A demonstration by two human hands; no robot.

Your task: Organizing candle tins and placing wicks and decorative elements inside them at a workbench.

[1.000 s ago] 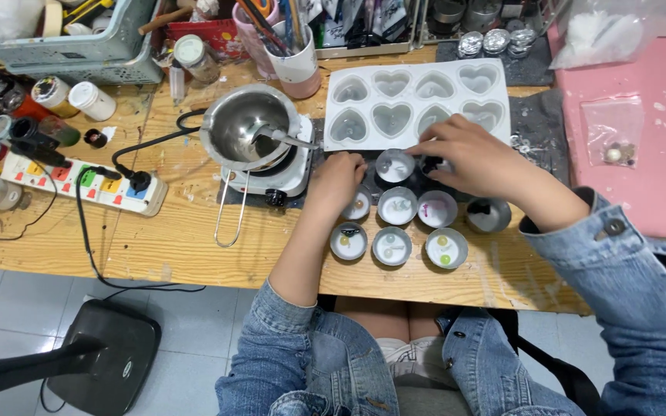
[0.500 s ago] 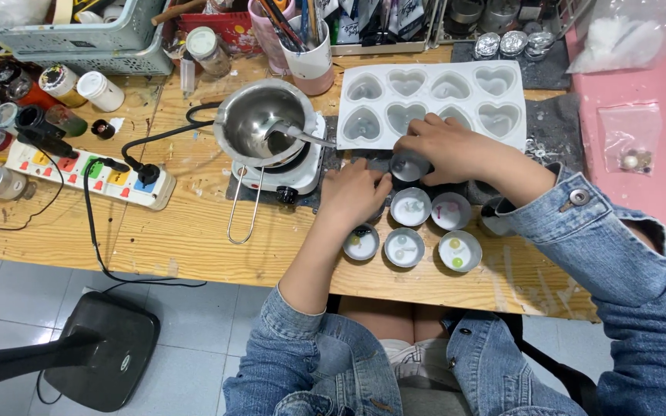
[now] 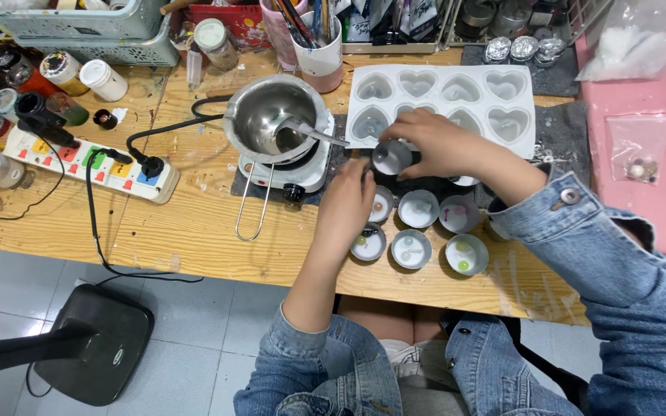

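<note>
My right hand (image 3: 439, 144) grips a small round tin (image 3: 391, 157) filled with white wax and holds it tilted above the other tins. My left hand (image 3: 348, 199) rests just below it, fingers over a tin (image 3: 381, 206) in the cluster; whether it grips that tin is hidden. Several more wax-filled tins (image 3: 412, 248) sit in rows near the table's front edge. A white heart-shaped mould tray (image 3: 441, 104) lies behind my right hand. To the left, a steel melting pot (image 3: 271, 115) with a spoon in it stands on a small white hot plate (image 3: 302, 171).
A white power strip (image 3: 86, 162) with plugged cables lies at the left, paint jars (image 3: 48, 73) behind it. A cup of brushes (image 3: 317, 46) and grey baskets stand at the back. A pink mat (image 3: 649, 154) covers the right. A black stand base (image 3: 94, 347) sits on the floor.
My right hand has lifted one tin off the cluster and brought it left toward the hot plate. My left hand stays over the tins. The camera view has shifted.
</note>
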